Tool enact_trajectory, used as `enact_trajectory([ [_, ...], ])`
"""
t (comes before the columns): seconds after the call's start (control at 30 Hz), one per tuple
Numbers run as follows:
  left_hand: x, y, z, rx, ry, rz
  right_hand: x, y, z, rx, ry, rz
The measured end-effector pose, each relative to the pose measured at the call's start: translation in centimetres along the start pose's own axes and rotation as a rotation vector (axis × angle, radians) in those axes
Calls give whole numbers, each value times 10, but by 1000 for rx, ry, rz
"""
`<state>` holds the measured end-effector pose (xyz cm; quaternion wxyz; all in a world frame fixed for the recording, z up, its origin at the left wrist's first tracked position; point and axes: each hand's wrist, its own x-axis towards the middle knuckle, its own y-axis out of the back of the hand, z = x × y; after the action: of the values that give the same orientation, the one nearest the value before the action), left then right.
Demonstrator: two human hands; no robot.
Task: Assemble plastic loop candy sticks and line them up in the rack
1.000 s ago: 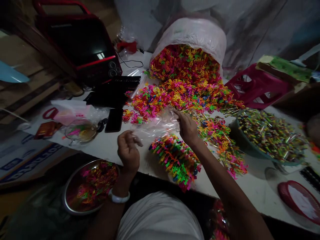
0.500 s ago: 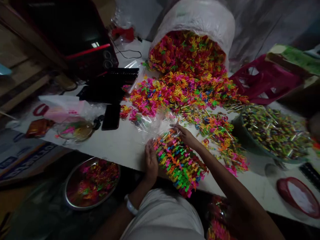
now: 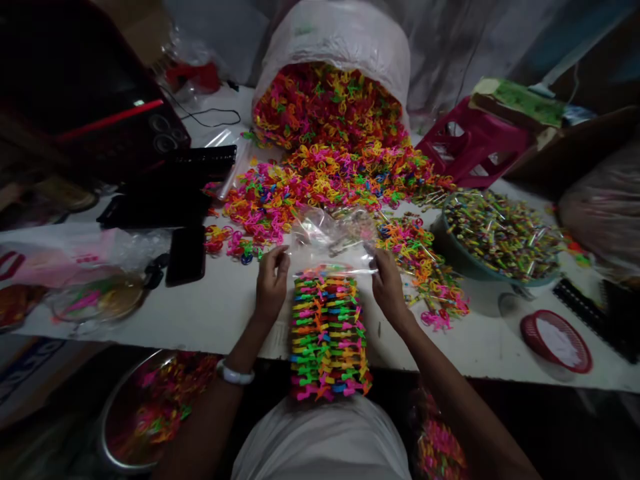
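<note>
A clear plastic bag [image 3: 333, 250] is stretched between my two hands above the table edge. Its lower part holds stacked rows of small colourful plastic pieces [image 3: 329, 333], which hang over the table's front edge against my lap. My left hand [image 3: 273, 280] pinches the bag's upper left side. On the opposite upper corner, my right hand [image 3: 387, 280] is closed with thumb and fingers together. Just beyond the bag spreads a heap of loose colourful plastic pieces [image 3: 320, 173], spilling from a large white sack [image 3: 340, 33] on its side.
At right stand a green tub [image 3: 440, 233] of small wrapped sticks, a red basket [image 3: 533, 333] and a magenta stool [image 3: 473, 147]. A phone [image 3: 186, 257] and a black speaker [image 3: 125, 133] are at left. Below the table sits a metal bowl [image 3: 107, 427] of pieces.
The filled bag has turned from slanting to straight in front of me. My right hand has moved from the bag's top to its right corner, and the bag's upper part is now spread flat.
</note>
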<state>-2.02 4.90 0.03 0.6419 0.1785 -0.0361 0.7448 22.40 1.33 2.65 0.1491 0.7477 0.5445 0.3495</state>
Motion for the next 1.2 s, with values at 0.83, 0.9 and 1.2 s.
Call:
enact_trajectory([
  [0.83,39,3,-26,459,-276,-392,29,-31,45,10,171,83],
  [0.9,29,4,-31,446,-169,-479,15,-38,49,56,81,-32],
  [1.2,-7,15,-21,385,-187,-421,-4,-29,29,146,23,-186],
])
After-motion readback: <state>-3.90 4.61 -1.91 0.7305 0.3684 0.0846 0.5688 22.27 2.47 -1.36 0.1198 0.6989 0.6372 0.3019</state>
